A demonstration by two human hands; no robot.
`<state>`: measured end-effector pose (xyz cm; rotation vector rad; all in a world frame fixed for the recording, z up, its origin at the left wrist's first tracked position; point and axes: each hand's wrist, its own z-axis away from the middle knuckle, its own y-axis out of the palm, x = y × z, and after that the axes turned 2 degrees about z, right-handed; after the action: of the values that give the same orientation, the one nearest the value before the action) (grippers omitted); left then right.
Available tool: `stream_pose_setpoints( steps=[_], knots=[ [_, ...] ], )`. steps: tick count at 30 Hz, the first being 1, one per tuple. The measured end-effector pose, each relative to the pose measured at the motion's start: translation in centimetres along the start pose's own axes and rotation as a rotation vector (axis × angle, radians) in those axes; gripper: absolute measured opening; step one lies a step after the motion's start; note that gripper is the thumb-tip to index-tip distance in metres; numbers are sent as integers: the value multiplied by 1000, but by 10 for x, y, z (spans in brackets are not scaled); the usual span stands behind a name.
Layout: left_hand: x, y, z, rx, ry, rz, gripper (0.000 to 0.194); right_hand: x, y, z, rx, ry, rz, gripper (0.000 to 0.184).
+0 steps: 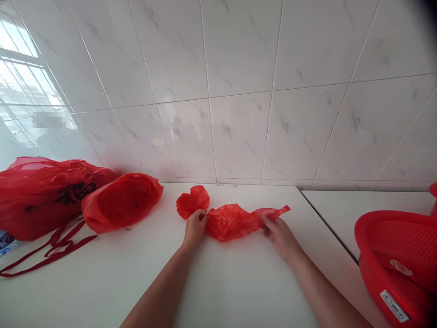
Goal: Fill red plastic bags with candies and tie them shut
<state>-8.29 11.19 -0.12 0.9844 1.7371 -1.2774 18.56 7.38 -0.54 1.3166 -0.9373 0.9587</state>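
Note:
A crumpled red plastic bag (232, 221) lies stretched across the white counter (218, 282) in front of me. My left hand (195, 226) is closed around the bag near its left end, where a bunched part sticks up behind the fingers. My right hand (278, 233) pinches the bag's right end, close to the thin handle strip that points right. Both forearms reach in from the bottom edge.
At far left sits a large full red bag (41, 193) with black print and loose drawstrings. Beside it lies another red bag (123, 200) with its mouth open. A red plastic colander basket (399, 259) stands at the right edge. White marbled tiles back the counter.

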Motion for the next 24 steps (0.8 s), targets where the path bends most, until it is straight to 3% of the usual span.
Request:
stream_pose_setpoints(
  steps=[2,5,7,11,13,14,16,18,19,24],
  knots=[
    [2,-3,1,-41,8,-24,9,1,-1,0,-15,0,-16,31],
    [-5,-2,11,-156,61,-38,25,3,-2,-1,-68,-15,-42,32],
    [-16,3,23,-197,184,-43,33,4,-1,-1,-93,-21,-40,32],
    [-40,26,49,-49,517,21,60,4,6,8,-43,-23,33,30],
    [-47,36,56,6,406,185,73,5,11,15,55,-20,105,29],
    [-48,39,57,18,295,282,68,5,13,18,112,-9,138,28],
    [-45,38,54,41,87,437,36,6,15,22,183,28,157,27],
    [-38,29,47,60,-29,527,9,7,12,22,147,53,109,26],
    [-33,24,43,66,-62,565,6,8,10,20,97,54,68,25],
    [-19,2,26,103,-225,842,13,12,-10,6,-104,29,-115,28]
  ],
)
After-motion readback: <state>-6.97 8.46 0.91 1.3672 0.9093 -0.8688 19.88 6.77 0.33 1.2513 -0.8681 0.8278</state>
